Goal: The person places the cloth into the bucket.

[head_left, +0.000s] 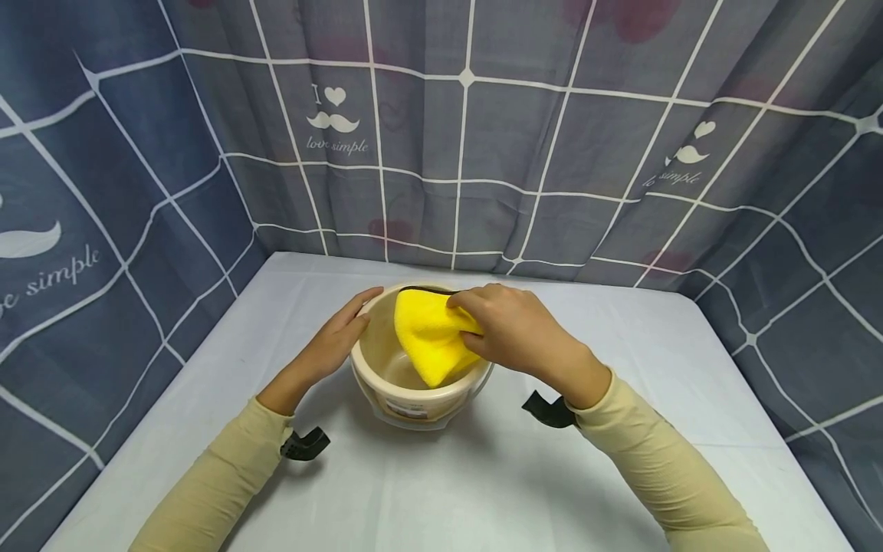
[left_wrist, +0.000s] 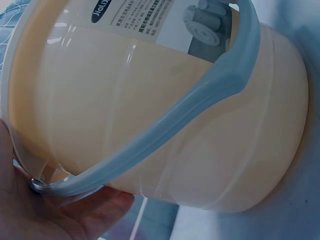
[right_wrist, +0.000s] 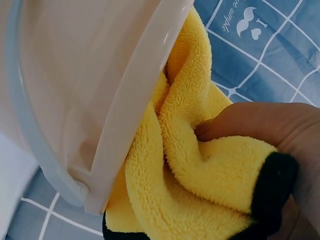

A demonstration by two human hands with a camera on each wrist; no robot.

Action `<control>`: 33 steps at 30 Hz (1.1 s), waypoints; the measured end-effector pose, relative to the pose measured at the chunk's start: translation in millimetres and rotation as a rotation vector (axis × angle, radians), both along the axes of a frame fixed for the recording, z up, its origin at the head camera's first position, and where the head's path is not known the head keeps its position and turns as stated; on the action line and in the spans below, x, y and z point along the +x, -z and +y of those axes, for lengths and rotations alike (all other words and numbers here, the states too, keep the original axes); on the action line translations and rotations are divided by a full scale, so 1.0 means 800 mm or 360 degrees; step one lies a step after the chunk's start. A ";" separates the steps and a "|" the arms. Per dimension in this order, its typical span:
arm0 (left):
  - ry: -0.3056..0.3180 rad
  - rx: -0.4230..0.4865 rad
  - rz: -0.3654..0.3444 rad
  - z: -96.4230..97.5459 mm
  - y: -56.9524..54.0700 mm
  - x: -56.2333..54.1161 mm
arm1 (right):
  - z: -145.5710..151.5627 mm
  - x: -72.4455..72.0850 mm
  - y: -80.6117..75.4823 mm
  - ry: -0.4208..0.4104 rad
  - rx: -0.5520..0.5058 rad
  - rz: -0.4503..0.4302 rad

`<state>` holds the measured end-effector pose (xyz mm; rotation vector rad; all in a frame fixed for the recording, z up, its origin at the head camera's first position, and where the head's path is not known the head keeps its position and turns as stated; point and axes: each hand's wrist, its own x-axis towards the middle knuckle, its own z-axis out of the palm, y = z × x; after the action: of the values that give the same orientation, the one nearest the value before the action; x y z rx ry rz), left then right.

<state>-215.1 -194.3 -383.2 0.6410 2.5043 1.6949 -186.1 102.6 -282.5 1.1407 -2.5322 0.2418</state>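
Tan sleeves reach toward a cream bucket standing on a white-covered table. Partly inside the bucket's mouth, dipping below its rim, is a yellow cloth with black edging. The right hand pinches the cloth between thumb and bent fingers over the bucket's right rim. The left hand, fingers loosely extended, rests against the bucket's left rim, near the end of its pale handle. On the bucket's side, a label bears a dark oval beginning "Jia", the rest unclear, and tiny illegible print. Behind the bucket, a curtain reads "love simple".
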 end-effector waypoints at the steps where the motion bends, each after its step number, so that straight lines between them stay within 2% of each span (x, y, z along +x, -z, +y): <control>1: 0.0002 0.0002 -0.0001 0.000 0.000 0.000 | -0.001 0.000 0.000 0.0001 0.0006 -0.0006; 17: -0.0001 -0.0009 0.0007 0.000 0.001 0.000 | -0.011 -0.001 0.001 -0.0014 0.0065 -0.0011; 33: 0.0005 0.0003 0.0021 0.000 -0.001 0.001 | -0.024 -0.003 -0.002 0.0051 0.0199 -0.0150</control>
<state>-214.4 -194.0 -382.4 0.6581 2.5094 1.6981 -188.7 83.7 -281.3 1.1587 -2.6793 0.1338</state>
